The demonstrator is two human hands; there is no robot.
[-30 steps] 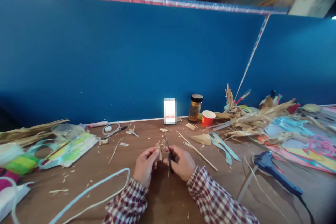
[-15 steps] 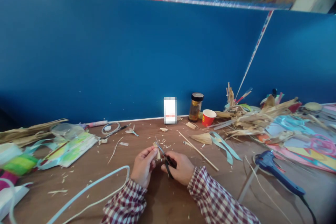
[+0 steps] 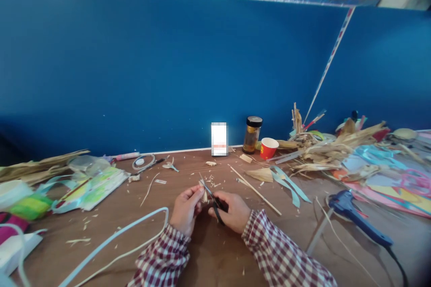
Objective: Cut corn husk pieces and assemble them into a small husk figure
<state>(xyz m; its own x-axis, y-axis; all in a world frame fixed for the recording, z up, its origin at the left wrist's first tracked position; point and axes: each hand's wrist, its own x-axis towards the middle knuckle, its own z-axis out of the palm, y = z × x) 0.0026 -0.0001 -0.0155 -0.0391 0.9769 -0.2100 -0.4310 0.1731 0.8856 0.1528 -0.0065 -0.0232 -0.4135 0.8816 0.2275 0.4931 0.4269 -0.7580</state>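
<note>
The left hand [image 3: 185, 210] pinches a small tan husk piece [image 3: 205, 195] over the middle of the brown table [image 3: 218, 255]. The right hand [image 3: 233, 211] grasps black-handled scissors [image 3: 213, 196], blades beside that piece.

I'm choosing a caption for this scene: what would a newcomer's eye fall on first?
Most likely the big blue panel that fills much of the view behind the table. At the lower middle, the right hand holds scissors close to a pale piece in the left hand. The red cup beside the black-lidded jar at the table's back, and the blue glue gun at the right, would probably come next.
</note>
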